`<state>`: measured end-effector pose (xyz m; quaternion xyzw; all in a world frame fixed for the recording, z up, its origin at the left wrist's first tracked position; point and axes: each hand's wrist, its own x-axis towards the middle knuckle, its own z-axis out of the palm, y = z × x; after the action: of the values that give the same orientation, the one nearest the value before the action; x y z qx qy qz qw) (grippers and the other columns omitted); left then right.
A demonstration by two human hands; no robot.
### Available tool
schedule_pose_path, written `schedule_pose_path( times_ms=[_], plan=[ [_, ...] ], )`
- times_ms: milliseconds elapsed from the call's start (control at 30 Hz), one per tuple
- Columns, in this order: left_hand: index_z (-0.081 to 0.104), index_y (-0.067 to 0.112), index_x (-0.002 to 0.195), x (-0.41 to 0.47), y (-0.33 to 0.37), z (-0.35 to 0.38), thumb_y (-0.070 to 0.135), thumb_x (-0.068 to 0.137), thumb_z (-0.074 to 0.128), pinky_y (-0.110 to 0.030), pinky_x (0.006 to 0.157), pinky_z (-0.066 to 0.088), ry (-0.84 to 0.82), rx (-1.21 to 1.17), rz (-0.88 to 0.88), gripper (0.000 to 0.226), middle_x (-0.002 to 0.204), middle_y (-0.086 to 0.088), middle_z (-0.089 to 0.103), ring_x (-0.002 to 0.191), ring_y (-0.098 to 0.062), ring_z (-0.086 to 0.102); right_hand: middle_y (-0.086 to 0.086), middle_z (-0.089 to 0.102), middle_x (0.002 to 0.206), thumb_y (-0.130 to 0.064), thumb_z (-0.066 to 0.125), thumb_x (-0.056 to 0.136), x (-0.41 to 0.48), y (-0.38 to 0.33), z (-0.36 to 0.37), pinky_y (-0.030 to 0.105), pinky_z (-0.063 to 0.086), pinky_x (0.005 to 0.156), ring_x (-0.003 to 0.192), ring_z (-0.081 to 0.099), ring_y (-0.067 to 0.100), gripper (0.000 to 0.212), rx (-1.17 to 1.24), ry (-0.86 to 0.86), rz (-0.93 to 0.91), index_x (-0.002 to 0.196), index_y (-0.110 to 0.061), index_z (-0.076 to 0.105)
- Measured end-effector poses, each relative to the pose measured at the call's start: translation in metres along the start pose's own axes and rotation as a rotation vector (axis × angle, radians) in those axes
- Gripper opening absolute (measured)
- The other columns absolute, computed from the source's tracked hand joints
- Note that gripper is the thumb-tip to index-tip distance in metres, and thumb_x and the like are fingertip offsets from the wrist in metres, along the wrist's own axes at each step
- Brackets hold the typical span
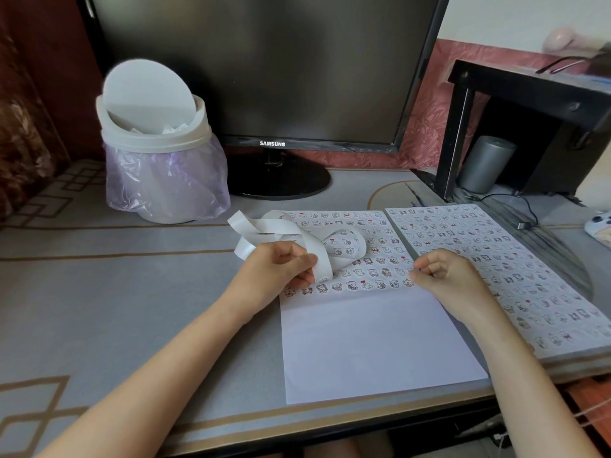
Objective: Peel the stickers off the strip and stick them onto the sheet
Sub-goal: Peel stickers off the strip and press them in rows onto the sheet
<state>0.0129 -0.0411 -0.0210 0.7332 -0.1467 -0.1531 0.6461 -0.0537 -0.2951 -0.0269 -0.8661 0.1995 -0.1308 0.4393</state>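
A white sheet (pixel 373 345) lies on the desk in front of me, its upper half covered with rows of small cartoon stickers and its lower half blank. A long white sticker strip (pixel 287 231) loops and curls over the sheet's top left corner. My left hand (pixel 281 269) grips the strip between thumb and fingers at the sheet's left edge. My right hand (pixel 443 274) has its fingers curled, with the fingertips pinched together at the right end of the lowest sticker rows; whether a sticker is between them is too small to tell.
A second sheet (pixel 515 276) full of stickers lies to the right. A white bin (pixel 158 143) with a purple bag stands at the back left, next to a Samsung monitor (pixel 264 71). A black stand (pixel 529 127) with a grey cylinder (pixel 486 163) is at the back right.
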Motion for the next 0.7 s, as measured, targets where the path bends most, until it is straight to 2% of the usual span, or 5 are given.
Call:
schedule_pose_path(
  times_ms=[167,433,500,600,700],
  plan=[
    [0.061,0.010,0.070,0.001,0.000,0.000,0.014,0.090,0.061,-0.018,0.071,0.053,-0.001,0.005,-0.003,0.021,0.068,-0.005,0.069,0.065,-0.015,0.063,0.003,0.061,0.081,-0.008,0.071,0.081,-0.002,0.000,-0.001,0.024,0.040,0.064,0.072,0.053,0.015,0.012,0.037,0.001,-0.010,0.089,-0.012,0.063],
    [0.062,0.010,0.071,0.001,-0.001,0.000,0.014,0.090,0.061,-0.020,0.073,0.054,0.003,0.014,-0.002,0.020,0.065,-0.002,0.069,0.066,-0.015,0.063,0.005,0.060,0.088,0.001,0.065,0.084,-0.006,0.002,-0.009,0.023,0.042,0.071,0.077,0.054,0.019,0.020,0.046,-0.103,-0.032,0.085,-0.019,0.061],
    [0.062,0.010,0.071,0.001,-0.001,0.000,0.014,0.090,0.061,-0.021,0.073,0.054,0.005,0.014,-0.001,0.020,0.065,-0.001,0.068,0.066,-0.015,0.063,0.004,0.059,0.086,0.002,0.060,0.086,-0.006,0.001,-0.010,0.023,0.041,0.069,0.073,0.053,0.018,0.021,0.042,-0.094,-0.032,0.085,-0.019,0.061],
    [0.061,0.008,0.072,0.000,0.000,0.000,0.013,0.091,0.060,-0.019,0.071,0.054,0.007,-0.005,0.001,0.020,0.065,-0.003,0.068,0.065,-0.016,0.062,0.003,0.059,0.082,0.000,0.057,0.089,-0.007,-0.004,-0.011,0.022,0.038,0.059,0.057,0.049,0.015,0.016,0.103,-0.038,-0.012,0.087,-0.016,0.061],
    [0.060,0.006,0.074,0.000,0.001,0.000,0.011,0.091,0.059,-0.023,0.071,0.056,0.013,-0.041,0.011,0.018,0.067,-0.007,0.067,0.066,-0.020,0.063,0.001,0.058,0.081,-0.003,0.058,0.089,-0.007,-0.015,-0.014,0.019,0.038,0.055,0.053,0.048,0.014,0.012,0.142,0.046,-0.050,0.089,-0.014,0.062]
  ],
)
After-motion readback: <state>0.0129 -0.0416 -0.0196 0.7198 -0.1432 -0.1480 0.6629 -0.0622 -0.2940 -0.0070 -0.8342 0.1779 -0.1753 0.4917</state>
